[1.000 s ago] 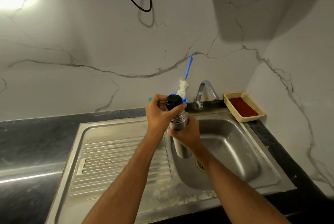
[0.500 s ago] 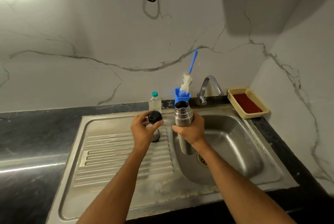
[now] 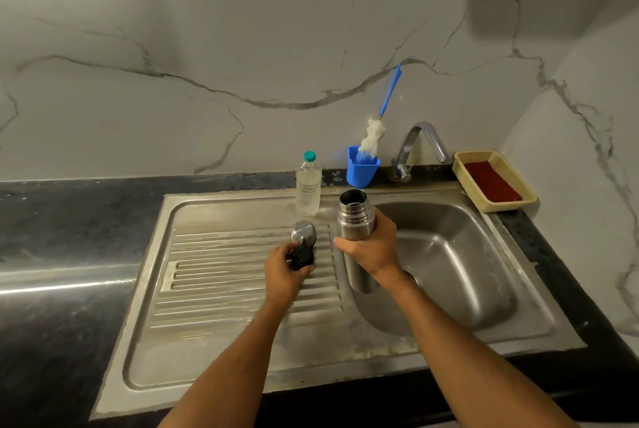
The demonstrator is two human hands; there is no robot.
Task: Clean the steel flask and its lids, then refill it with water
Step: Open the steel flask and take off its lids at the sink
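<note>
A person is standing over a steel sink [image 3: 221,351] set in a dark counter [image 3: 62,227], both arms reaching forward. The basin [image 3: 460,275] is lying directly beneath the right hand [image 3: 371,248], whose fingers are wrapping round the middle of the flask [image 3: 356,230]; the flask is standing upright in that grip above the basin's left edge, mouth open and uncapped. The ribbed drainboard [image 3: 224,275] is stretching out under the left hand [image 3: 285,270], whose fingers are curling round a black lid [image 3: 302,256], holding it low over the ribs. A steel cap [image 3: 303,232] is sitting on the drainboard just beyond the left fingertips, touching or nearly touching the black lid; which, the view cannot settle. Farther past those fingers, a clear bottle [image 3: 308,185] with a teal top is standing at the drainboard's back edge. Beyond the right hand's knuckles, a blue cup [image 3: 361,173] is holding a brush [image 3: 377,127] that is leaning toward the marble wall [image 3: 207,47], with the tap [image 3: 420,147] just to its right. A tan tray [image 3: 492,178] with a red pad is resting on the counter well off to the right of the right hand.
</note>
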